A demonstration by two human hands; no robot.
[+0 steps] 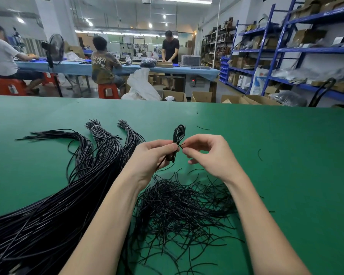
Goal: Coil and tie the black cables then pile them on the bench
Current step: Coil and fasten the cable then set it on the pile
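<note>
Three loose bundles of long cables (99, 147) fan out on the green tabletop (266, 135) well to the left of my fingers, two of them banded near their far ends. My left hand (153, 155) grips the small coil (178, 135) upright, fingers (167, 147) curled round its waist, the loop standing above them and a tail hanging below. If that grip eases, I judge the turns will spring apart and I would have to wind again. Just right of the coil, my right hand (209, 153) pinches the thin tie (182, 145) at the coil's waist, thumb and forefinger pressed together, the other fingers loosely curled. The tie's end looks short; a slip there would let the twist undo, and too hard a pull might snap or kink it. Below both hands lies a tangled heap of short ties (179, 207); the hanging tail could snag in it when I set the coil down.
</note>
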